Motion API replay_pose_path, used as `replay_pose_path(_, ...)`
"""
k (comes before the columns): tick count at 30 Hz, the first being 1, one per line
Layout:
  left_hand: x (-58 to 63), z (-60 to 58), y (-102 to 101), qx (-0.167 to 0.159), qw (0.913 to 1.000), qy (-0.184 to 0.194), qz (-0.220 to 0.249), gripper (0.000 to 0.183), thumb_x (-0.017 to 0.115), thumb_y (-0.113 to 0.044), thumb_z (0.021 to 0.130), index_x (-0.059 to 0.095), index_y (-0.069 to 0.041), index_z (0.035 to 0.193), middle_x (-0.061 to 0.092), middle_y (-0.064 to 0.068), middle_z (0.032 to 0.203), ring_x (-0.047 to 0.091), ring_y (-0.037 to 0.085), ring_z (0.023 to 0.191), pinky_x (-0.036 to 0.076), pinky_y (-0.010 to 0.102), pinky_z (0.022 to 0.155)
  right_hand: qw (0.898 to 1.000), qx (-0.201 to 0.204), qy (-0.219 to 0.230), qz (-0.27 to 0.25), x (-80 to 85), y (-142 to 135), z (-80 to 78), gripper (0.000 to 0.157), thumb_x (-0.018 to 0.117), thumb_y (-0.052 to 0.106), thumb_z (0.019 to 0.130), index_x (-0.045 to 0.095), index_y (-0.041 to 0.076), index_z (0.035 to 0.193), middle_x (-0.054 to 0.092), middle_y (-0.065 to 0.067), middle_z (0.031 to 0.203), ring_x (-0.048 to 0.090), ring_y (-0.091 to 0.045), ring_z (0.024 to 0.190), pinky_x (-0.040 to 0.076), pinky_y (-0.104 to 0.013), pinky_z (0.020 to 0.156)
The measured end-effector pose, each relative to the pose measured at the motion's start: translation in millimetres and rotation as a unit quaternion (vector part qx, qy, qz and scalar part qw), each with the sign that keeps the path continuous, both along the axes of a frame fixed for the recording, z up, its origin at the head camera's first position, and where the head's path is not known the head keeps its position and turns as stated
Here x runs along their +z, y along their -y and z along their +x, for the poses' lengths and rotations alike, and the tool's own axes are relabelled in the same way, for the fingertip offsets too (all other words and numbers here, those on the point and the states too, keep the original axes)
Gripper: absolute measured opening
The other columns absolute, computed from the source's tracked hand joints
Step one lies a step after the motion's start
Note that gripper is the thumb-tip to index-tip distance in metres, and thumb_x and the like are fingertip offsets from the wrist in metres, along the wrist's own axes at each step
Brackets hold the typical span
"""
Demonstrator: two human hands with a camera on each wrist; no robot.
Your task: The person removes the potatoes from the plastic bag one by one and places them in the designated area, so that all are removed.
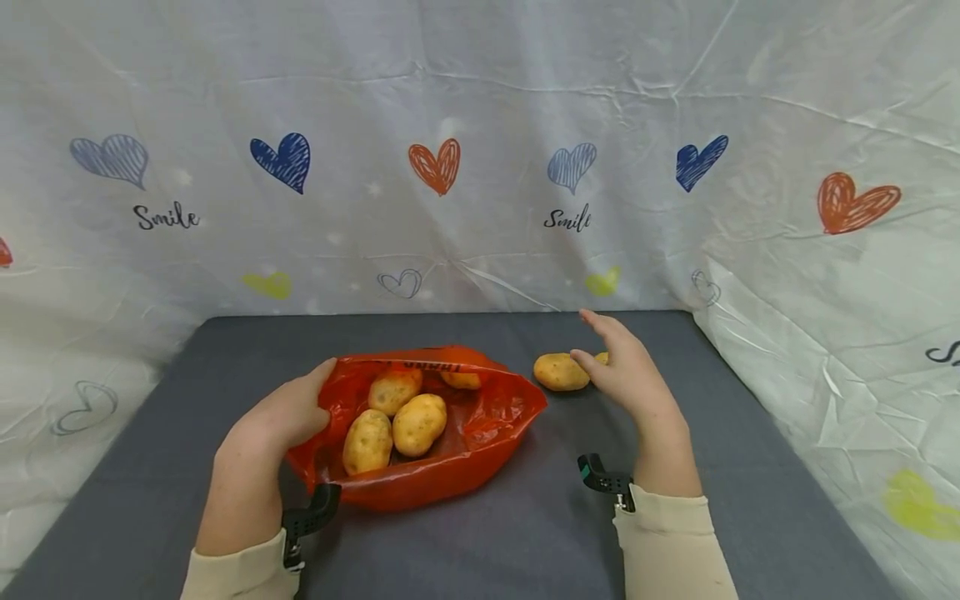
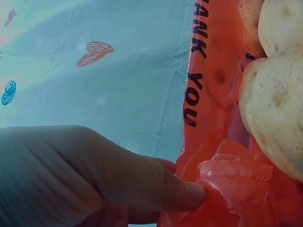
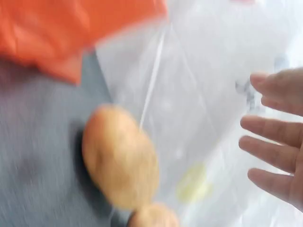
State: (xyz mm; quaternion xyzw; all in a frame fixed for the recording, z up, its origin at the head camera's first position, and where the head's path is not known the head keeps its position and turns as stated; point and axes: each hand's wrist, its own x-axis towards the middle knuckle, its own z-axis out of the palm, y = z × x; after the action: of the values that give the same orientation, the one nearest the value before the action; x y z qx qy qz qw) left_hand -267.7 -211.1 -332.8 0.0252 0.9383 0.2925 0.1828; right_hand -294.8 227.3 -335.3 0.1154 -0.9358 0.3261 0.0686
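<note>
So, biggest thing first: there's a white sheet [image 1: 495, 92] printed with hearts and "Smile" hung behind and along the sides, then a dark grey table [image 1: 555, 525] taking up most of the lower half. Sitting on that, left of centre, is a red plastic bag [image 1: 431, 493], lying low with its mouth gaping toward the person.

Hands next. The left hand [image 1: 288, 412] pinches the bag's left edge, and you can see the thumb pressed onto the plastic in the left wrist view. The right hand [image 1: 626, 367] isn't holding anything: fingers are spread, off to the right of the bag, near the spuds on the table but apart from them in the right wrist view (which is pretty blurry tbh).

Down to the spuds: at least four potatoes [image 1: 418, 425] are inside the bag, one mostly tucked under the far rim. Outside, just right of it, there's a loose potato [image 1: 558, 372], plus a second potato [image 1: 602, 357] mostly hidden by the right hand. Can't tell if those two touch.

My read is we're partway through bagging, between pickups. Next move probably calls for the right fingers closing around the nearer loose one while the left keeps that rim spread.
</note>
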Motion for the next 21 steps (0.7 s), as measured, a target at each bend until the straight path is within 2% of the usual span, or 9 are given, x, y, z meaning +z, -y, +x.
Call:
replay_pose_path(5,6.2,2.3,-4,-0.003,0.9999,-0.005,-0.009,0.086,0.054,0.004,0.089,0.012,-0.004,0.164,0.034,0.034,0.155,0.047,0.044,0.123,0.055,0.053,0.09,0.997,0.063,-0.038,-0.023,5.1,28,8.3,0.058,0.071,0.018,0.098,0.05,0.009,0.152,0.051,-0.012,0.151,0.047,-0.033,0.139,0.04,-0.056,0.111)
replay_pose_path(8,9.7,3.8,-7,-0.009,0.9997,-0.011,-0.021,0.085,0.055,0.003,0.09,0.013,-0.004,0.164,0.034,0.033,0.155,0.046,0.045,0.126,0.051,0.058,0.096,0.992,0.105,-0.051,-0.041,5.2,47,13.4,0.049,0.074,0.017,0.097,0.06,0.011,0.144,0.059,-0.007,0.143,0.054,-0.029,0.132,0.045,-0.053,0.107)
replay_pose_path(12,12.5,5.3,-9,-0.014,0.9993,-0.017,-0.029,0.085,0.056,0.001,0.09,0.014,-0.002,0.164,0.035,0.034,0.155,0.046,0.046,0.128,0.045,0.065,0.101,0.984,0.168,-0.045,-0.043,-2.1,77,15.2,0.036,0.074,0.016,0.096,0.068,0.01,0.131,0.067,-0.004,0.129,0.062,-0.023,0.121,0.05,-0.046,0.102)
replay_pose_path(14,12.9,6.4,-10,-0.012,0.9995,-0.015,-0.027,0.085,0.056,0.002,0.09,0.014,-0.002,0.164,0.035,0.034,0.155,0.047,0.046,0.127,0.047,0.064,0.1,0.98,0.194,-0.034,-0.029,-9.0,92,14.8,0.033,0.073,0.014,0.096,0.07,0.008,0.128,0.069,-0.004,0.125,0.064,-0.022,0.116,0.052,-0.044,0.099)
replay_pose_path(17,12.4,7.4,-11,-0.007,0.9998,-0.009,-0.019,0.086,0.057,0.002,0.09,0.013,-0.003,0.164,0.036,0.034,0.154,0.049,0.045,0.125,0.052,0.06,0.095,0.975,0.223,-0.015,0.009,-21.6,112,13.8,0.036,0.073,0.014,0.096,0.068,0.006,0.131,0.069,-0.006,0.126,0.064,-0.021,0.117,0.05,-0.04,0.102)
replay_pose_path(21,11.3,7.3,-12,-0.004,0.9998,-0.003,-0.018,0.086,0.058,0.002,0.09,0.013,-0.004,0.164,0.037,0.034,0.154,0.051,0.043,0.122,0.056,0.054,0.088,0.97,0.234,0.015,0.057,-38.1,130,13.9,0.052,0.073,0.018,0.097,0.057,0.004,0.144,0.061,-0.009,0.142,0.056,-0.023,0.131,0.045,-0.04,0.11)
